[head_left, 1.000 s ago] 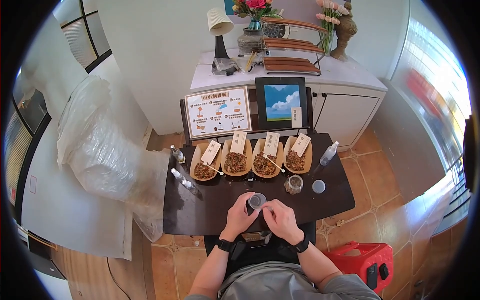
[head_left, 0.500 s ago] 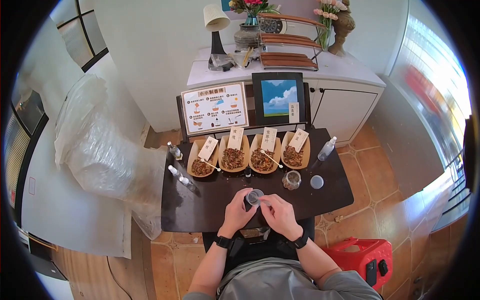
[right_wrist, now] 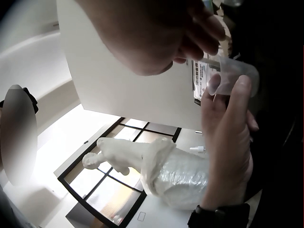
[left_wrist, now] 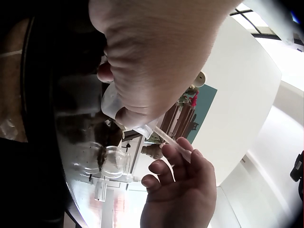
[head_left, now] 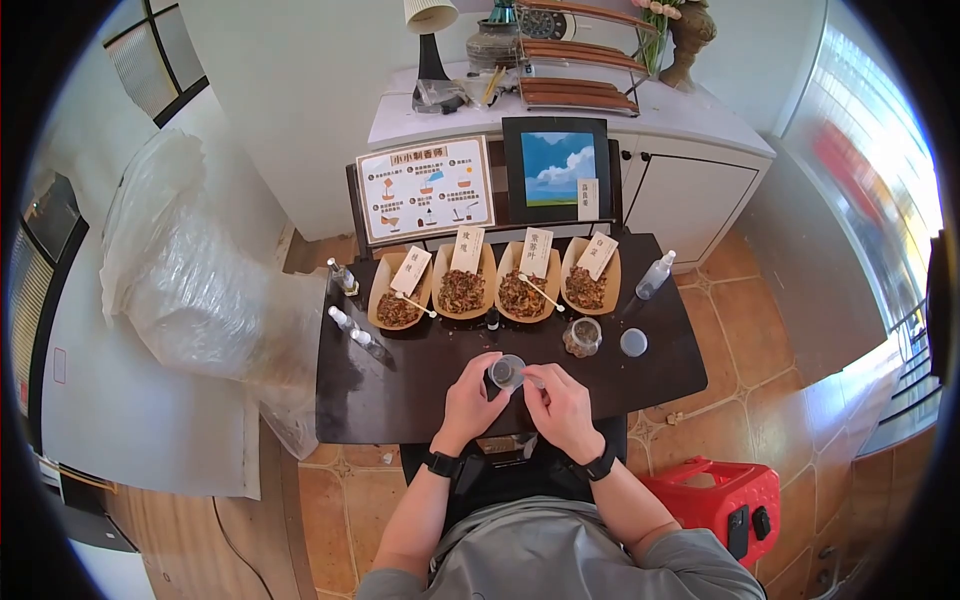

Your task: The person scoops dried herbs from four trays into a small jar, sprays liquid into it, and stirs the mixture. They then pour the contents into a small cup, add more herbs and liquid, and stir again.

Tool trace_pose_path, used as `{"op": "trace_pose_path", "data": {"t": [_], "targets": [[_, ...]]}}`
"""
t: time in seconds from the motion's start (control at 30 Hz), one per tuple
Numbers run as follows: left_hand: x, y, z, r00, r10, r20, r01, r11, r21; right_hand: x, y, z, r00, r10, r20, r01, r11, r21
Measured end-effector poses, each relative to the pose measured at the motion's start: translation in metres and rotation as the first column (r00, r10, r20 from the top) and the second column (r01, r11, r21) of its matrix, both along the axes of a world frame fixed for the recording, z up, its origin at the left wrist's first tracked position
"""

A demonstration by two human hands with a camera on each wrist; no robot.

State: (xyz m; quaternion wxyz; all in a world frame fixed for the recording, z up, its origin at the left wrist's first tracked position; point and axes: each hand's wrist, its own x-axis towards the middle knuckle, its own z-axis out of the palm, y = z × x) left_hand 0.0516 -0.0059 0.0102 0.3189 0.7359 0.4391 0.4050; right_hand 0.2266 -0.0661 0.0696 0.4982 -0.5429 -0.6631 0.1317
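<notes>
My left hand [head_left: 468, 405] grips a small clear plastic cup [head_left: 507, 373] above the table's near edge, thumb and fingers round its side. In the right wrist view the cup [right_wrist: 249, 78] is tilted. My right hand [head_left: 562, 412] pinches a thin whitish stick [left_wrist: 166, 137], its far end reaching into the cup's mouth. Just beyond the hands stand a small dark bottle [head_left: 492, 318] and a glass jar [head_left: 582, 338] with brownish contents. A pale round lid [head_left: 634, 342] lies beside the jar.
Several paper trays [head_left: 461, 285] of dried flakes with labels line the dark table [head_left: 420, 390]. Little white spoons lie across two. Spray bottles [head_left: 656, 276] stand at both sides. Behind are an instruction board [head_left: 425, 190] and a framed picture [head_left: 556, 168]. A red stool [head_left: 715, 500] is at right.
The head view has tilted down, so the table scene sits higher. My left hand keeps its hold on the cup, while the right still works the stick at its mouth.
</notes>
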Motion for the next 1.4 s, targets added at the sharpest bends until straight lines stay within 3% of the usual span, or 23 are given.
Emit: {"op": "trace_pose_path", "data": {"t": [0.03, 0.1, 0.2, 0.33, 0.53, 0.6, 0.73, 0.8, 0.93, 1.0, 1.13, 1.2, 1.33, 1.4], "targets": [[0.0, 0.0, 0.0, 1.0, -0.001, 0.009, 0.001, 1.0, 0.003, 0.001, 0.0, 0.0, 1.0, -0.001, 0.0, 0.001, 1.0, -0.005], [0.0, 0.0, -0.001, 1.0, -0.004, 0.01, 0.004, 1.0, -0.002, 0.002, -0.002, 0.002, 0.99, 0.134, -0.052, -0.14, 0.983, -0.118], [0.0, 0.0, 0.0, 1.0, -0.004, 0.017, 0.004, 1.0, -0.015, -0.001, 0.0, 0.003, 0.997, 0.042, 0.058, -0.043, 0.999, 0.009], [0.0, 0.0, 0.0, 1.0, -0.006, 0.01, 0.006, 1.0, -0.005, 0.002, 0.001, 0.001, 0.988, -0.01, 0.155, 0.002, 0.998, 0.055], [0.0, 0.0, 0.001, 1.0, -0.008, 0.02, 0.008, 1.0, -0.003, -0.005, 0.001, 0.007, 0.993, 0.082, -0.088, -0.092, 0.989, -0.116], [-0.001, -0.001, 0.002, 1.0, -0.012, 0.021, 0.012, 1.0, 0.003, -0.004, 0.003, 0.006, 0.999, 0.004, 0.053, -0.005, 1.0, 0.027], [0.0, 0.0, 0.003, 1.0, -0.024, 0.009, 0.024, 1.0, 0.013, 0.002, 0.0, 0.003, 0.987, -0.012, 0.161, 0.002, 0.998, 0.06], [0.0, 0.0, 0.003, 1.0, -0.029, 0.013, 0.028, 0.999, 0.017, 0.001, 0.0, 0.004, 0.996, 0.074, 0.053, -0.069, 0.994, -0.084], [0.0, 0.0, 0.002, 0.999, -0.027, 0.025, 0.026, 0.999, 0.037, -0.004, 0.001, 0.011, 0.997, 0.048, -0.056, -0.054, 0.993, -0.107], [0.0, 0.0, 0.002, 0.999, -0.029, 0.024, 0.028, 0.999, 0.038, -0.002, 0.003, 0.008, 0.997, -0.013, 0.078, 0.01, 0.999, 0.036], [0.0, 0.0, 0.005, 0.999, -0.036, 0.019, 0.035, 0.999, 0.023, 0.002, 0.001, 0.002, 0.982, -0.004, 0.187, -0.008, 0.998, 0.062], [0.0, 0.0, 0.003, 0.999, -0.035, 0.019, 0.035, 0.999, 0.027, -0.001, 0.0, 0.003, 0.995, 0.102, 0.004, -0.101, 0.991, -0.092], [-0.001, 0.001, 0.0, 0.999, -0.033, 0.02, 0.033, 0.999, 0.031, -0.004, 0.002, 0.006, 0.996, 0.055, -0.071, -0.061, 0.994, -0.086], [-0.001, 0.001, 0.0, 0.999, -0.034, 0.02, 0.034, 0.999, 0.031, -0.001, 0.003, 0.004, 0.995, -0.016, 0.102, 0.009, 0.997, 0.073]]}}
